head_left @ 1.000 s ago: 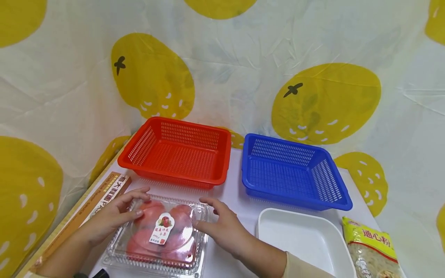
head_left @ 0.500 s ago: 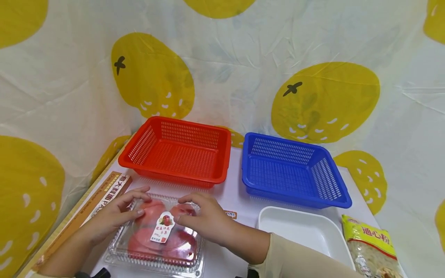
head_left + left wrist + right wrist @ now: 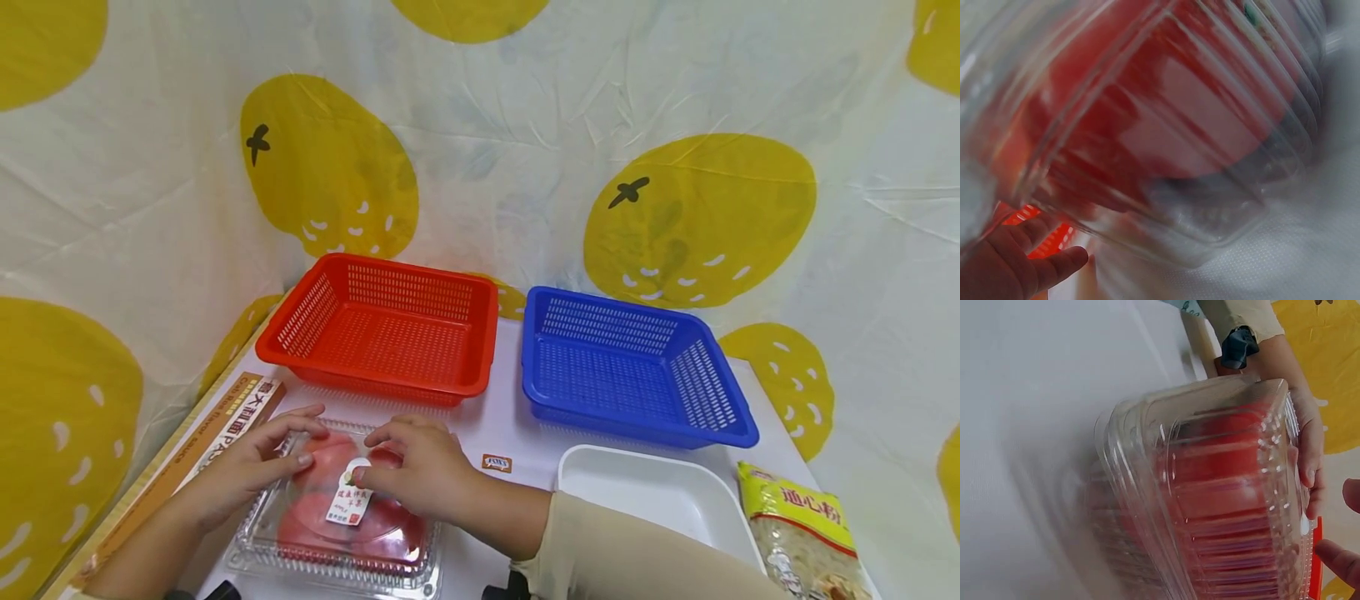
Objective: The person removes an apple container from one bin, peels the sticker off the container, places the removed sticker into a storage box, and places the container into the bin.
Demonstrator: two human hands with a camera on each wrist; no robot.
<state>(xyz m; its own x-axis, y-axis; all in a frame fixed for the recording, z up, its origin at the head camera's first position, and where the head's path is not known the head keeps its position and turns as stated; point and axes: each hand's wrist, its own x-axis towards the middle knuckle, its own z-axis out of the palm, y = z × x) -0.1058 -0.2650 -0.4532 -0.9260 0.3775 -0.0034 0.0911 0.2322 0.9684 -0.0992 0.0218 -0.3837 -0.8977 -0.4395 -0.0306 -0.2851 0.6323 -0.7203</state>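
A clear plastic clamshell box (image 3: 300,542) with several red apples (image 3: 322,521) inside sits on the table at front left in the head view. A white label (image 3: 348,504) with red writing is on its lid. My left hand (image 3: 251,467) is at the box's far left corner, thumb and fingers spread over the lid's edge. My right hand (image 3: 423,471) is above the lid's right half, its thumb overlapping the top of the label. In the right wrist view the box (image 3: 1210,487) shows from its side, with my left hand (image 3: 1307,434) beyond it.
Behind the box stands a red basket (image 3: 375,387); a blue basket (image 3: 637,425) is to its right. A white tray (image 3: 652,492) and a yellow-topped pasta bag (image 3: 802,533) lie at front right. A long pasta box (image 3: 217,425) is at left, a small orange packet (image 3: 497,463) mid-table.
My right hand has moved left from the box's right edge onto the lid over the label, uncovering the small orange packet. My left hand has stayed nearly still.
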